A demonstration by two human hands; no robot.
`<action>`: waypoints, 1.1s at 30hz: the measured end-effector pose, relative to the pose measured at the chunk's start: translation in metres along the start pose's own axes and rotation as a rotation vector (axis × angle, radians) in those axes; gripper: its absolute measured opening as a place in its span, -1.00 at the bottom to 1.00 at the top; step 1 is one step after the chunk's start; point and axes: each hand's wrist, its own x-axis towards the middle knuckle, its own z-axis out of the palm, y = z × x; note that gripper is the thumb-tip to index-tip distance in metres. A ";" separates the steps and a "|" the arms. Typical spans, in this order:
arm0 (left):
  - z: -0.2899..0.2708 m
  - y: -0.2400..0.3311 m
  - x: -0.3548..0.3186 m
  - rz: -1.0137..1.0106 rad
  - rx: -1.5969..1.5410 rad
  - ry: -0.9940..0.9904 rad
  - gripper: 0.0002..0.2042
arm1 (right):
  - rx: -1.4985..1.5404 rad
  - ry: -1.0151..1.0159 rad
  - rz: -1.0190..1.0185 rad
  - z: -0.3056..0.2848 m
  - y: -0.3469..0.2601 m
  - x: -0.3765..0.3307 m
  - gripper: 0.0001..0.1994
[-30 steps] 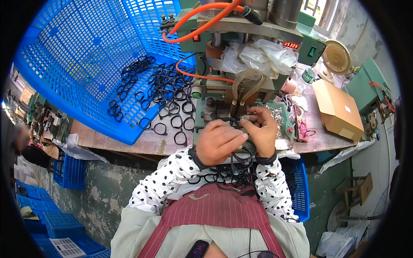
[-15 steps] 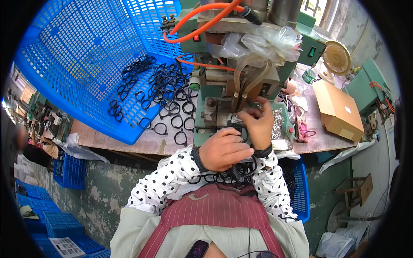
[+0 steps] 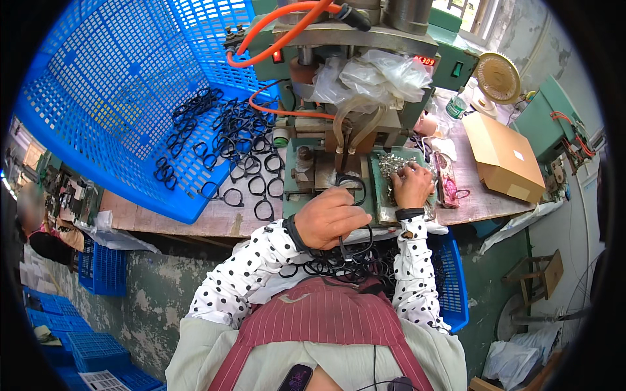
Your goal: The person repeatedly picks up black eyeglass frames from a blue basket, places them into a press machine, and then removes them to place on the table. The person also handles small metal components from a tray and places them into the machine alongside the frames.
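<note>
My left hand (image 3: 331, 216) grips a black eyeglass frame (image 3: 352, 184) and holds it at the base of the green press machine (image 3: 345, 98). My right hand (image 3: 412, 184) rests with its fingers in a tray of small silvery metal parts (image 3: 391, 164) just right of the machine base. Whether it has pinched a part is hidden by the fingers. More black frames (image 3: 339, 264) lie heaped in my lap, below both wrists.
A large blue plastic basket (image 3: 124, 98) leans tilted at the left, with several black frames (image 3: 241, 150) spilling from it onto the wooden bench (image 3: 215, 221). A cardboard box (image 3: 502, 156) and a small fan (image 3: 499, 77) stand at the right. Another blue basket (image 3: 450, 274) sits beside my right knee.
My hands have come apart. The left one carried a frame forward to the machine base, and the right one moved right into the tray of metal parts.
</note>
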 end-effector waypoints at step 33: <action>-0.071 -0.017 -0.094 -0.696 0.580 0.356 -0.81 | 0.761 0.095 0.034 -0.041 -0.046 -0.003 -0.88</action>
